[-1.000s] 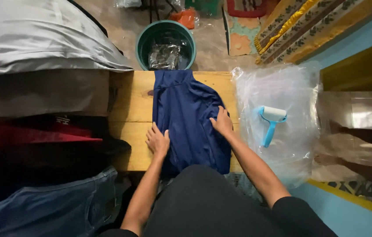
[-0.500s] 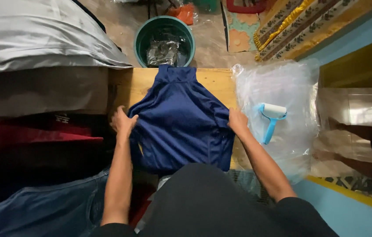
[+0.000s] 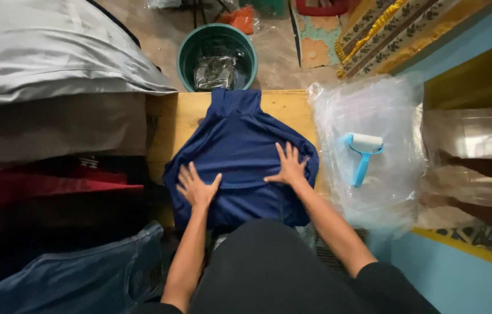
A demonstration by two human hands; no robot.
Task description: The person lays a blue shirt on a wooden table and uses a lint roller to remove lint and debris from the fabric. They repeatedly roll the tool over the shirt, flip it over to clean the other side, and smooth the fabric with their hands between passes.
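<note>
A dark blue garment (image 3: 240, 145) lies spread on a low wooden table (image 3: 173, 119), its narrow end pointing away from me. My left hand (image 3: 196, 186) rests flat on its near left part, fingers apart. My right hand (image 3: 288, 166) presses flat on its right side, fingers spread too. Neither hand holds anything.
A light blue lint roller (image 3: 363, 154) lies on a pile of clear plastic bags (image 3: 374, 110) to the right. A green bucket (image 3: 217, 55) stands beyond the table. Stacked clothes in grey, red and denim (image 3: 60, 174) fill the left. Another person's arm (image 3: 490, 171) shows at the right edge.
The garment went from a narrow fold to spread wide. My hands moved out to its edges, then came back in and now lie flat on the cloth.
</note>
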